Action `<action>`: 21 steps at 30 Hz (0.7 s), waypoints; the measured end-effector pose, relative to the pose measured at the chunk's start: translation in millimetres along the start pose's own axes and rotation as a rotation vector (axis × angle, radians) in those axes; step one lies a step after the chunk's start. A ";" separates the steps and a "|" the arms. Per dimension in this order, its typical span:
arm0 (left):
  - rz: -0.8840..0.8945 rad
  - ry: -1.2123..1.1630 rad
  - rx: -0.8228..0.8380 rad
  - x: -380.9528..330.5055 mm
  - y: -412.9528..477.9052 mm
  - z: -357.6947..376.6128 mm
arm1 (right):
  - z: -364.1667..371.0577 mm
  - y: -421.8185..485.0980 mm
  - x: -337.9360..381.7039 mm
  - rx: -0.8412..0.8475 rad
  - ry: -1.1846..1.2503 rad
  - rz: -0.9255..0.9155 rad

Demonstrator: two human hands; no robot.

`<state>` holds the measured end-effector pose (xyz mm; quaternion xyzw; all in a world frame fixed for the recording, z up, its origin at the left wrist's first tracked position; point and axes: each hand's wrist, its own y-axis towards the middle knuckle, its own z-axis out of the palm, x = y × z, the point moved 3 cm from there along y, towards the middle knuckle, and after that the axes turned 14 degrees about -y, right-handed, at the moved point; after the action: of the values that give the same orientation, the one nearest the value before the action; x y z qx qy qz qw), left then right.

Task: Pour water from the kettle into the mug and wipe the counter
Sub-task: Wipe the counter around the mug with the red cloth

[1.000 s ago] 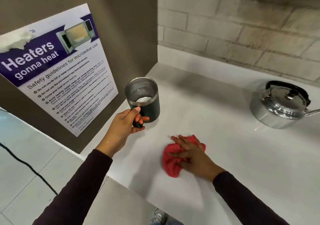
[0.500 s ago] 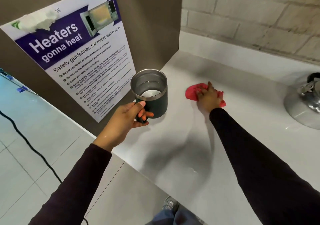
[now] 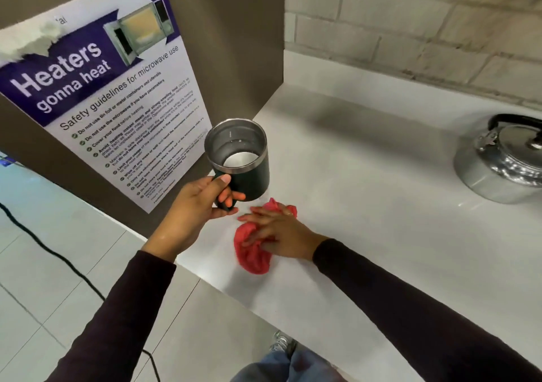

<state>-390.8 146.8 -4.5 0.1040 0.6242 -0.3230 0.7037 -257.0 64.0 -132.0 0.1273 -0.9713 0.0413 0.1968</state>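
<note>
Wiping is the step in hand, as far as I can judge: the right hand [image 3: 278, 232] lies flat on a crumpled red cloth [image 3: 253, 254] with its fingers [image 3: 255, 215] spread out and pressing it onto the white desk [image 3: 366, 205], close to the desk's front left corner. The left hand [image 3: 195, 205] has the dark green metal mug with the steel rim [image 3: 239, 160] lifted clear of the surface, fingers curled shut around its handle, thumb on top. The mug hangs just above and beyond the cloth, near the desk's left edge, by the brown panel with the microwave safety poster [image 3: 96, 102]. Looks like there's water in the bottom of the mug, so I'd guess the pour is already done. The shiny silver kettle with the black handle [image 3: 504, 164] sits well apart over by the right side, towards the back wall, partly cut off by the frame. Next move, I reckon: sweep the cloth over the spot under the mug, keeping the mug level so nothing slops, then set it down on the wiped patch. Can't tell if the surface is actually wet anywhere.
</note>
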 end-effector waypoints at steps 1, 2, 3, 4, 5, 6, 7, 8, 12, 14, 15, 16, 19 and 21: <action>-0.005 0.003 0.012 3.4 0.7 4.6 | -0.5 -15.2 -5.2 -0.003 0.052 0.031; -0.010 0.007 0.023 7.5 1.6 9.6 | -1.4 -30.7 -10.6 -0.014 0.104 0.075; -0.017 0.010 0.025 11.9 2.6 14.1 | -2.1 -46.0 -16.0 -0.031 0.150 0.123; -0.024 0.011 0.022 17.1 3.2 16.6 | -2.6 -59.5 -20.9 -0.048 0.185 0.164; -0.038 0.017 0.035 23.4 4.5 23.8 | -4.4 -77.9 -26.3 -0.067 0.205 0.217; -0.049 0.027 0.042 29.2 5.2 28.1 | -5.7 -92.6 -30.5 -0.081 0.214 0.261; -0.063 0.039 0.049 35.1 6.0 31.4 | -6.9 -105.3 -34.8 -0.099 0.217 0.300; -0.079 0.047 0.071 41.3 6.9 38.5 | -8.9 -121.1 -39.3 -0.132 0.211 0.343; -0.127 0.023 0.124 65.3 12.2 64.7 | -11.4 -170.0 -49.2 -0.289 0.169 0.565; -0.145 0.003 0.133 75.3 14.6 75.8 | -9.9 -182.6 -48.7 -0.349 0.161 0.687; -0.150 -0.007 0.134 79.9 15.7 80.9 | -9.7 -185.7 -47.2 -0.371 0.157 0.721; -0.154 -0.018 0.125 84.0 16.6 85.0 | -9.4 -186.1 -46.2 -0.382 0.157 0.741; -0.158 -0.040 0.097 95.3 16.5 94.8 | -9.0 -185.1 -43.0 -0.404 0.186 0.780; -0.143 -0.040 0.077 102.0 16.6 96.1 | -7.5 -182.7 -42.9 -0.425 0.194 0.785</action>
<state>-301.9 73.7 -86.1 0.0797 0.6030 -0.3981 0.6867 -167.9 -101.2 -136.5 -0.2981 -0.9100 -0.0757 0.2782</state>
